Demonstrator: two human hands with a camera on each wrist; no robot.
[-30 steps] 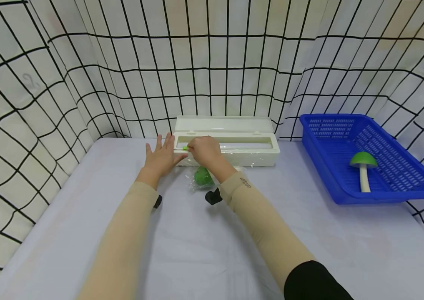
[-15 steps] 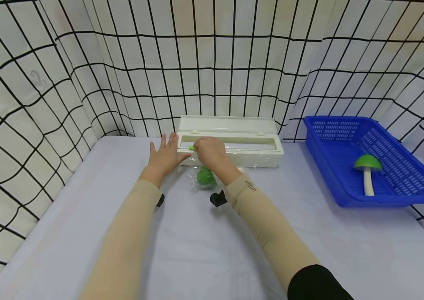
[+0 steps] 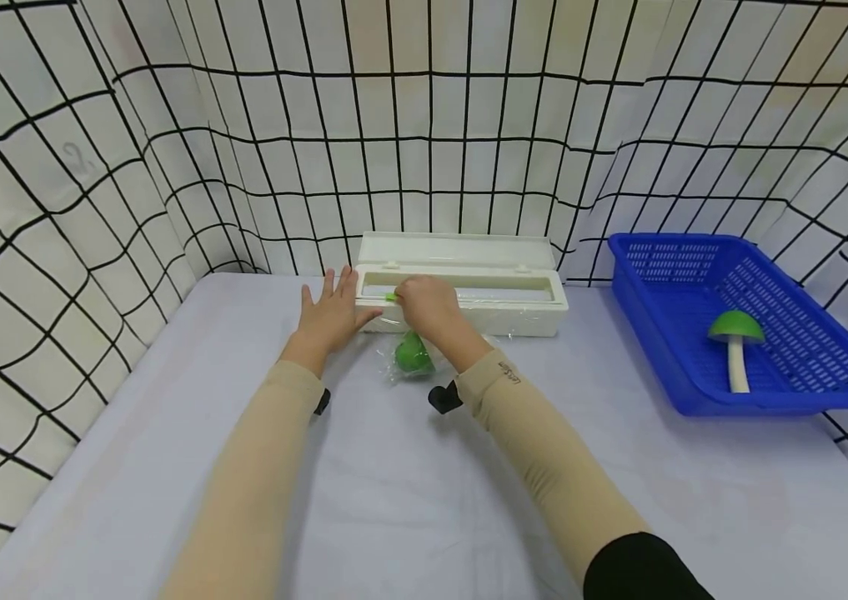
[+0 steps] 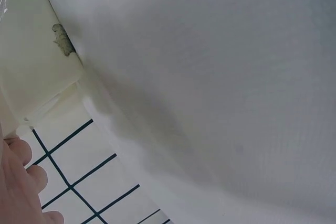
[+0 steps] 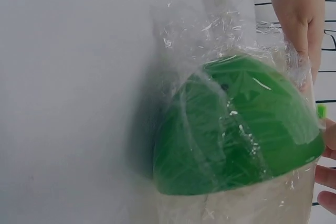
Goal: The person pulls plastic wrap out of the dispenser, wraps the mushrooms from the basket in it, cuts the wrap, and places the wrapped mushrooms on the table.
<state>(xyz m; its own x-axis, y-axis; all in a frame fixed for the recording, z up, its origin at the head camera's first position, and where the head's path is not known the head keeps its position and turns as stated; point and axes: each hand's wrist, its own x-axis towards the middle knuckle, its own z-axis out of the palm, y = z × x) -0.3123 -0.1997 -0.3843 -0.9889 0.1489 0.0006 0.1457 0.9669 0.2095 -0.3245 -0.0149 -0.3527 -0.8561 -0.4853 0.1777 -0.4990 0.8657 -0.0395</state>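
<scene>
A long white cling film dispenser (image 3: 506, 321) lies at the back of the table, lid tipped back. My left hand (image 3: 329, 321) rests against its left end with fingers spread and straight; its fingertips also show in the left wrist view. On the front edge, my right hand (image 3: 431, 315) pinches a small green slide cutter (image 3: 391, 297), mostly covered by the fingers. Clear cling film (image 5: 220, 30) hangs over the front. A green dome (image 3: 413, 354), like a mushroom cap, lies wrapped in that film before the box. In the right wrist view it fills the middle.
To the right stands a blue plastic basket (image 3: 656, 333) with a green-capped toy mushroom (image 3: 736, 327) with a white stem inside. Black wire grid panels (image 3: 469, 137) enclose the white-covered table (image 3: 378, 500) at the back and sides.
My right hand has slid a little to the right along the dispenser's front edge together with the green slide cutter. My left hand stays at the left end.
</scene>
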